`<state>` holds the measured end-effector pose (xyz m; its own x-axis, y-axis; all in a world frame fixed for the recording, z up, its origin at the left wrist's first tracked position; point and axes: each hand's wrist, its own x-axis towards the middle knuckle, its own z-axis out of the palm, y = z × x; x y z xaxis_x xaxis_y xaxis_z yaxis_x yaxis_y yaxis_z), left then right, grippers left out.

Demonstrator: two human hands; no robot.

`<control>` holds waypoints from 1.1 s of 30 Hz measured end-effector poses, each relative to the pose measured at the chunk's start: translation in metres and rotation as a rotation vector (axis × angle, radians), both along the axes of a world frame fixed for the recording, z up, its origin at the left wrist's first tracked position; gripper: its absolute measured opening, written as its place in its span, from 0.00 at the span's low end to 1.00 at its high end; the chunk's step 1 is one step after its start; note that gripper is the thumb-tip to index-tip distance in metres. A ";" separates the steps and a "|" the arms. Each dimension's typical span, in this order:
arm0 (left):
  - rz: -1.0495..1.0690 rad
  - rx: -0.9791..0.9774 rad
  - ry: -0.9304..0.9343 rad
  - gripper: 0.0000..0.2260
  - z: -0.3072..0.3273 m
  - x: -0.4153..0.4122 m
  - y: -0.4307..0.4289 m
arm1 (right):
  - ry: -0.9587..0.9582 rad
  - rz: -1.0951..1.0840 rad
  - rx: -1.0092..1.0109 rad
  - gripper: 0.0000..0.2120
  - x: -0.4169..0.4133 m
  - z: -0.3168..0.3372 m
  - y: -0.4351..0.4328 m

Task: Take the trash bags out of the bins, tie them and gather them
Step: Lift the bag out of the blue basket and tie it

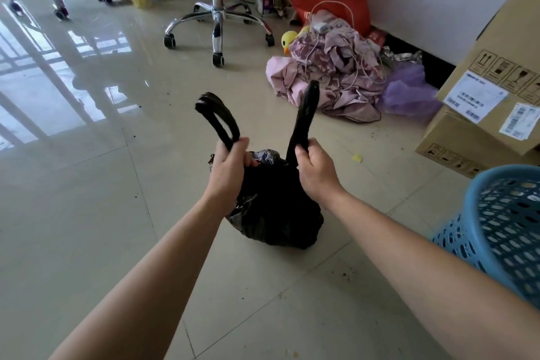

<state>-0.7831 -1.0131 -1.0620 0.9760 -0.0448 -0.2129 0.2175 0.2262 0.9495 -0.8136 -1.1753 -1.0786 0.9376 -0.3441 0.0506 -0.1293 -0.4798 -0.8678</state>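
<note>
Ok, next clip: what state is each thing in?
Trash bag: on the floor, not yet tied.
Left hand: grips the left handle.
Right hand: grips the right handle.
Blue bin: on the floor, no liner visible.
Cardboard boxes: stacked, closed.

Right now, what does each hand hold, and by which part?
The black trash bag: left hand grips one handle loop, right hand the other.

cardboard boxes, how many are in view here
2, both at the right edge. The upper box sits tilted on top of the lower box, which stands on the floor just beyond the blue bin. More may be hidden outside the frame.
</note>
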 end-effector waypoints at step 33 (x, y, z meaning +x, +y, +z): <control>-0.602 0.016 0.219 0.14 -0.006 -0.008 0.039 | 0.265 0.426 0.313 0.10 -0.014 -0.002 -0.004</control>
<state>-0.7907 -0.9746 -1.0676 0.7146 -0.5667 -0.4101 0.4919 -0.0098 0.8706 -0.8271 -1.1795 -1.0809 0.9633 0.1045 -0.2474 -0.2130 -0.2637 -0.9408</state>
